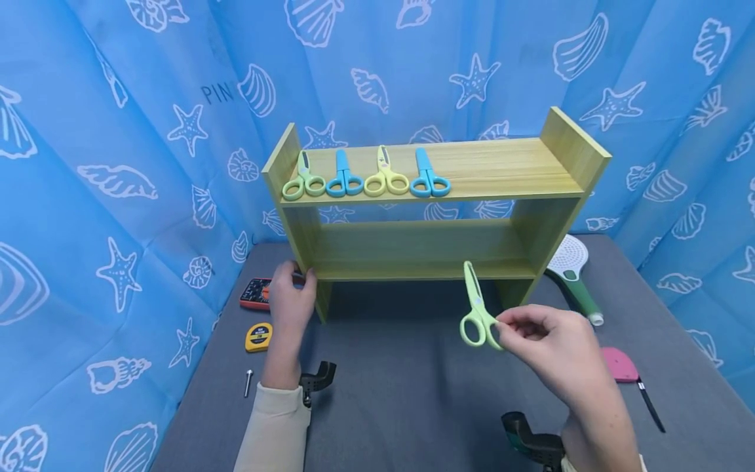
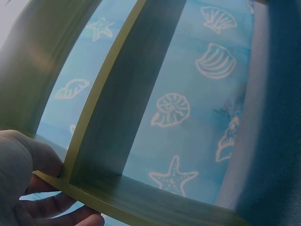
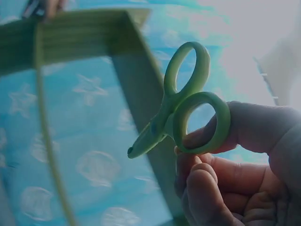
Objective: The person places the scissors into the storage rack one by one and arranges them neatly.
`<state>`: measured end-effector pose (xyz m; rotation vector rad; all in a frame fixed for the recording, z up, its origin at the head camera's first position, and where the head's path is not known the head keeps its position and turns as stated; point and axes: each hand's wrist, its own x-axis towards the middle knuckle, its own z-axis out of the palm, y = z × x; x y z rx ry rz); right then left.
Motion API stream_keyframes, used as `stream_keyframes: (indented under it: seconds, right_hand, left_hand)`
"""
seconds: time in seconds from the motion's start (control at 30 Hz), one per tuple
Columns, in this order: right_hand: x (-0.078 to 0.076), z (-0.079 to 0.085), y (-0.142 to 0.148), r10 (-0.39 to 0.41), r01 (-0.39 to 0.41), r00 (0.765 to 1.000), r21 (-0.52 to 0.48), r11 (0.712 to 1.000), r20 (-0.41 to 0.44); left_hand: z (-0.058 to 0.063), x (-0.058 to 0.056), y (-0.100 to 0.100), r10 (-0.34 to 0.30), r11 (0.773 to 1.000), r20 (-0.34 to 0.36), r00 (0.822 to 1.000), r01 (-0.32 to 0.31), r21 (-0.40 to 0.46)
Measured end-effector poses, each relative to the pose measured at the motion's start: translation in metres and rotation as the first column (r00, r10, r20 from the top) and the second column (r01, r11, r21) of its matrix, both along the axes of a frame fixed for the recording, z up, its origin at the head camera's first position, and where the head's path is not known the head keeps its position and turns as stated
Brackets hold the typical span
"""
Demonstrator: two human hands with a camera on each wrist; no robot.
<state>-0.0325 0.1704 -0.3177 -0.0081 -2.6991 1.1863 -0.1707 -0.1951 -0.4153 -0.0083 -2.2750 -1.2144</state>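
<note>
My right hand pinches a pair of light green scissors by one finger loop, blades upward, in front of the shelf's right half. In the right wrist view, the thumb and fingers clasp one loop of the scissors. With my left hand I grip the left side panel of the wooden shelf; the left wrist view shows thumb and fingers on either side of that panel's edge. On the top board lie green scissors, blue scissors, yellow scissors and more blue scissors, in a row from the left.
Left of the shelf lie a red-and-black multimeter, a yellow tape measure and a small metal bolt. To its right are a green-and-white shower head and a pink object beside a thin black-handled tool. A blue curtain hangs behind.
</note>
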Motion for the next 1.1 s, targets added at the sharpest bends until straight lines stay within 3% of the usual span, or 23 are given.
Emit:
stream_keyframes:
  seconds: [0.27, 0.47, 0.6, 0.77, 0.93, 1.1]
  right_hand:
    - [0.009, 0.034, 0.033, -0.066, 0.061, 0.980, -0.035, 0.998, -0.187]
    - [-0.004, 0.073, 0.041, -0.077, 0.073, 0.966, -0.025, 0.997, -0.248]
    - [-0.028, 0.100, 0.041, -0.104, 0.113, 0.971, 0.031, 0.993, -0.215]
    - [-0.072, 0.124, 0.031, -0.104, 0.117, 0.983, 0.081, 0.990, -0.151]
    - [-0.115, 0.130, 0.013, -0.024, 0.049, 0.992, 0.198, 0.979, -0.128]
    - [-0.134, 0.128, 0.008, 0.012, 0.025, 0.990, 0.267, 0.963, -0.138]
  left_hand:
    - [0.000, 0.001, 0.003, -0.002, 1.000, -0.009, 1.000, 0.002, -0.006]
    - [-0.001, 0.003, 0.004, -0.006, 1.000, 0.004, 1.000, 0.006, 0.001]
    - [-0.002, 0.005, 0.004, -0.001, 1.000, 0.011, 1.000, 0.001, 0.010]
    - [-0.002, 0.004, 0.003, -0.004, 1.000, 0.009, 1.000, 0.004, 0.001]
    - [-0.002, 0.002, 0.001, 0.019, 1.000, -0.007, 1.000, -0.019, -0.005]
    - [-0.002, 0.002, 0.001, 0.009, 1.000, 0.003, 1.000, -0.009, -0.006]
